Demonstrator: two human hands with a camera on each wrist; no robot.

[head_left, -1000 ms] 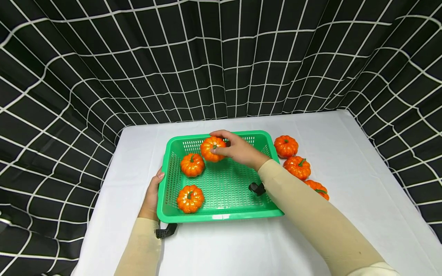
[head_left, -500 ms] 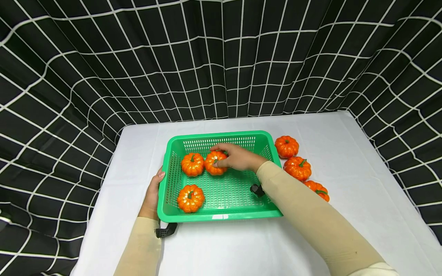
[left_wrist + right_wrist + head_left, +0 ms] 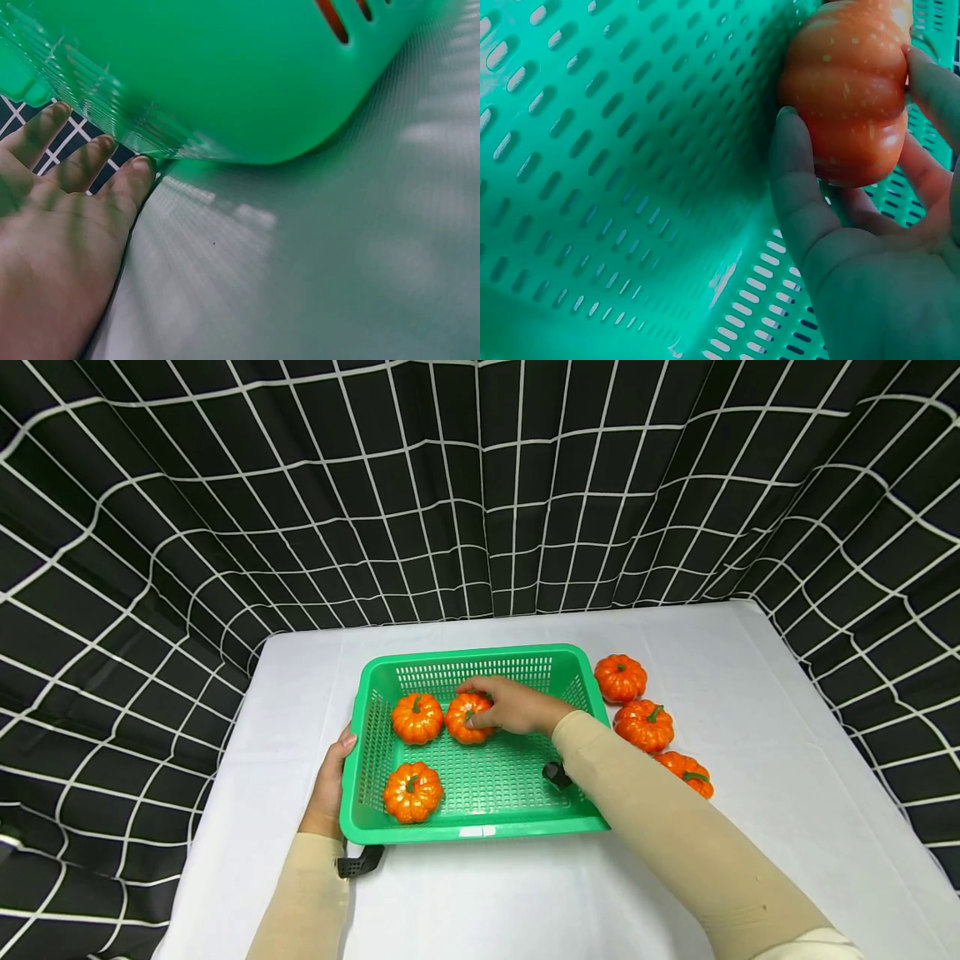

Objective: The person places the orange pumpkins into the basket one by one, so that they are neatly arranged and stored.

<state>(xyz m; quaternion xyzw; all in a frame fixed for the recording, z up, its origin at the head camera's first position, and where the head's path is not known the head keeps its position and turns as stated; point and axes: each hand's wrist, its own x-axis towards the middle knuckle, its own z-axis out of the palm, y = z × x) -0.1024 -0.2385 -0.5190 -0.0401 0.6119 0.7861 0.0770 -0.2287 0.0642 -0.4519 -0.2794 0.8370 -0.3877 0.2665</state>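
Note:
Inside the green plastic basket (image 3: 405, 835), my right hand (image 3: 517, 705) grips a small orange pumpkin (image 3: 460, 728) with a green stem. Thumb and fingers go round its sides in the right wrist view, where the pumpkin (image 3: 847, 90) sits low by the perforated wall. Left of it in the head view is a second pumpkin (image 3: 417, 718), close beside it. A third pumpkin (image 3: 413, 792) lies in the near left part of the basket. My left hand (image 3: 328, 781) rests against the basket's outer left side, its fingers (image 3: 82, 161) extended along the wall in the left wrist view.
Right of the basket, three more pumpkins stand in a slanting row: a far one (image 3: 621, 678), a middle one (image 3: 643, 725) and a near one (image 3: 688, 773) partly behind the right sleeve (image 3: 660, 827). A white cloth (image 3: 465, 902) covers the table. Black grid curtains (image 3: 480, 510) surround it.
My right hand has lowered the pumpkin from near the basket's far rim, toward me, down beside the second pumpkin. It still holds it. The left hand stays at the basket's side.

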